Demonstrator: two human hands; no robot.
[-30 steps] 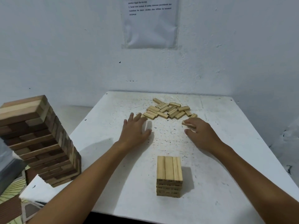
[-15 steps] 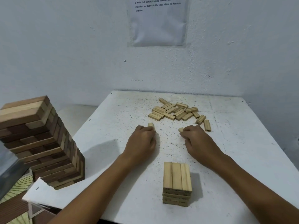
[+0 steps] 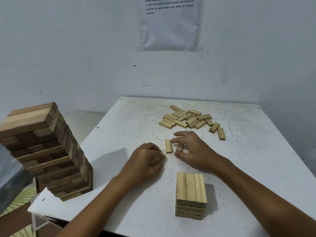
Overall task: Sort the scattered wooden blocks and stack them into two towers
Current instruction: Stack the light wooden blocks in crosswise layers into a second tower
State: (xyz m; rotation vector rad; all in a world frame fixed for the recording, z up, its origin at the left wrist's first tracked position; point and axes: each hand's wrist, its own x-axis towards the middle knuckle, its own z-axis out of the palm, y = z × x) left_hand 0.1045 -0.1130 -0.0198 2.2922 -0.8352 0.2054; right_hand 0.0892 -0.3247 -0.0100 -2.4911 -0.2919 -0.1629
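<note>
A small tower of light wooden blocks (image 3: 190,195) stands near the front of the white table (image 3: 248,159). Several loose light blocks (image 3: 186,118) lie in a pile towards the back. My left hand (image 3: 147,159) rests on the table with its fingers curled, and a light block seems to be tucked inside, mostly hidden. My right hand (image 3: 195,149) pinches a short light block (image 3: 179,148) between thumb and fingers. Between the two hands a single block (image 3: 168,146) lies flat, with my right forefinger at its far end.
A tall tower of darker mixed-wood blocks (image 3: 46,151) stands at the table's left corner, leaning slightly. Two stray blocks (image 3: 221,133) lie right of the pile. A printed sheet (image 3: 169,23) hangs on the white wall behind. A grey box (image 3: 10,177) sits at far left.
Both hands pulled back from the pile towards me with blocks. One block now lies flat between them, and my right fingers have spread over another.
</note>
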